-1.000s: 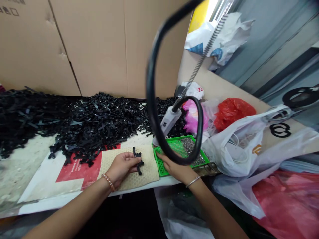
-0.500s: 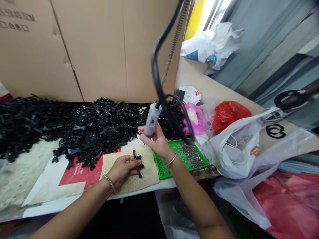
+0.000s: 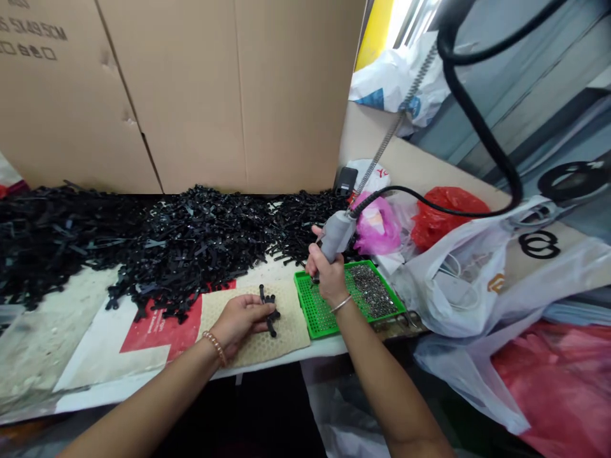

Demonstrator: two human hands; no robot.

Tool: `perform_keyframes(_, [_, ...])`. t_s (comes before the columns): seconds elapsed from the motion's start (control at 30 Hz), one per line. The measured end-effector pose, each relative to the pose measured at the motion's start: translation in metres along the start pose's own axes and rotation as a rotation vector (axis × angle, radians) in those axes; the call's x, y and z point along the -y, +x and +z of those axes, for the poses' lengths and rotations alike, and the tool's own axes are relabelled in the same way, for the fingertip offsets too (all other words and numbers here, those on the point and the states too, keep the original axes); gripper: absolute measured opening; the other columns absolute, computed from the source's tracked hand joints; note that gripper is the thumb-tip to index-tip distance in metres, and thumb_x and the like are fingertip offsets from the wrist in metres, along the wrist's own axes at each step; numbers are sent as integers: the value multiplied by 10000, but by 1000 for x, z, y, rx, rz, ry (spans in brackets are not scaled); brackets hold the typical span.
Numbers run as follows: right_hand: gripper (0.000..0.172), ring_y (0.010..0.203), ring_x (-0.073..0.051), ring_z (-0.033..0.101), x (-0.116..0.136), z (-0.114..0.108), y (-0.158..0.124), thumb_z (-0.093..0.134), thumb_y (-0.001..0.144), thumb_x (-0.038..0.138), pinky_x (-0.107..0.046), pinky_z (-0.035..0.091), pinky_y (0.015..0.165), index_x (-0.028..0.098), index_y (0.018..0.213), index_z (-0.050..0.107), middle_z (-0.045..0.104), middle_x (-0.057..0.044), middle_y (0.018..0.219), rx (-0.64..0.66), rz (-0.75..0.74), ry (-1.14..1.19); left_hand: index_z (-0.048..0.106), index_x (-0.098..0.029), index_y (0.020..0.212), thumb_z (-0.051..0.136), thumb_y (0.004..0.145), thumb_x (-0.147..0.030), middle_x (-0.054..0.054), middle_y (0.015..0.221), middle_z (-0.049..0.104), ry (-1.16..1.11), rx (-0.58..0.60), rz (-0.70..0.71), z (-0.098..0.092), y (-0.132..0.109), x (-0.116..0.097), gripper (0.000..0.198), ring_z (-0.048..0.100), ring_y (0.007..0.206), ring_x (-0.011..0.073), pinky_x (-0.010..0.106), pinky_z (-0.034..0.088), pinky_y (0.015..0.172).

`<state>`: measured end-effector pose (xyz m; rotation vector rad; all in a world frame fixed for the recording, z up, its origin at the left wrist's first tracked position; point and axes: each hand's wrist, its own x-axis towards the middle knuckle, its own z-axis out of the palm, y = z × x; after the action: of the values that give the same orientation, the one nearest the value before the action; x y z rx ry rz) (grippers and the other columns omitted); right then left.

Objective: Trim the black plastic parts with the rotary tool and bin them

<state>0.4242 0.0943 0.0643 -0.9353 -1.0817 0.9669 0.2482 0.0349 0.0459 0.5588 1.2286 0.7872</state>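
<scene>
My left hand (image 3: pixel 240 320) presses a small black plastic part (image 3: pixel 268 308) down on a beige honeycomb mat (image 3: pixel 286 331), fingers curled over it. My right hand (image 3: pixel 327 275) grips a grey electric screwdriver (image 3: pixel 337 233) upright, its tip pointing down over the left side of a green tray (image 3: pixel 315 312). A heap of small metal screws (image 3: pixel 370 289) lies in the tray's right half. A thick black cable (image 3: pixel 477 121) and a coiled spring line run up from the tool.
A long heap of black plastic parts (image 3: pixel 157 238) covers the back of the table before a cardboard wall (image 3: pixel 191 89). Pink (image 3: pixel 377 229), red (image 3: pixel 439 213) and white plastic bags (image 3: pixel 477 273) crowd the right side. A red and white sheet (image 3: pixel 143 337) lies left of the mat.
My right hand took the screwdriver from beside the tray, lifted it toward the mat, and has now brought it back down over the green tray. The left hand stayed on the black part.
</scene>
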Motion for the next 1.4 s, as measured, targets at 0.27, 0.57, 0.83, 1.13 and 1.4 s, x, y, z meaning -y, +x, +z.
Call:
perform_keyframes(0.27, [323,380,-88,326,-21,4,-4,675,773,460,-224,297,421,175,908,605,375,91,455,136,58,105,597,-112,681,790,636,-72,49,666,689,-17,-12,2,1,0,0,202,646,567,124,195,537,524])
perform_keyframes(0.57, [301,384,-93,330,-26,1,-6,667,785,457,-224,300,420,186,898,602,375,87,467,174,79,98,599,-100,700,718,701,-16,63,689,698,-10,-31,-15,3,-2,-3,146,659,589,128,198,555,537])
perform_keyframes(0.83, [330,379,-85,343,-30,2,-6,671,774,458,-210,302,413,163,907,605,398,86,465,203,78,69,595,-102,687,709,710,-8,55,669,693,-14,-34,-14,5,-5,-4,149,652,563,117,180,546,511])
perform_keyframes(1.13, [302,380,-84,350,-30,1,-5,669,786,419,-210,301,403,150,911,613,411,80,465,217,61,69,597,-104,675,750,678,-36,60,680,695,-12,-13,0,2,-1,-1,168,660,588,127,188,555,528])
perform_keyframes(1.4, [297,378,-94,357,-27,3,-7,677,763,448,-230,320,411,174,840,593,436,69,467,210,77,39,580,-113,705,785,645,-69,47,676,691,-9,-23,-3,1,1,0,218,649,575,120,182,539,511])
